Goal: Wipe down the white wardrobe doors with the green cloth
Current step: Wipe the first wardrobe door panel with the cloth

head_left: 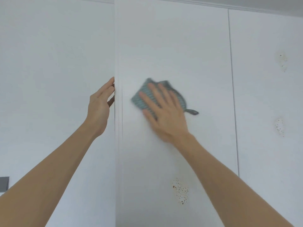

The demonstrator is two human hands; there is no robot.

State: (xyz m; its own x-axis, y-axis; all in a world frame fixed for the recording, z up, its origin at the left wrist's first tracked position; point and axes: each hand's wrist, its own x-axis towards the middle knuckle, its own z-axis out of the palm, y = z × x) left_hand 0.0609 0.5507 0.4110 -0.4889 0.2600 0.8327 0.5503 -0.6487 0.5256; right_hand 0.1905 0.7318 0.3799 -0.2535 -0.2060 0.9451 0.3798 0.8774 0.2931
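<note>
A tall white wardrobe door (172,46) fills the middle of the view, standing slightly ajar from the panel on its left. My right hand (164,112) lies flat with spread fingers on a green knitted cloth (139,99), pressing it against the door at mid height; the cloth is blurred and a small loop hangs off its right side. My left hand (100,105) holds the door's left edge, fingers curled around it. A patch of brown specks (181,191) marks the same door lower down.
A second white door (265,95) to the right carries two speckled stains (279,126). A plain white panel (49,79) is on the left, with a dark grey object (4,183) at its lower left edge. Moulding runs along the top.
</note>
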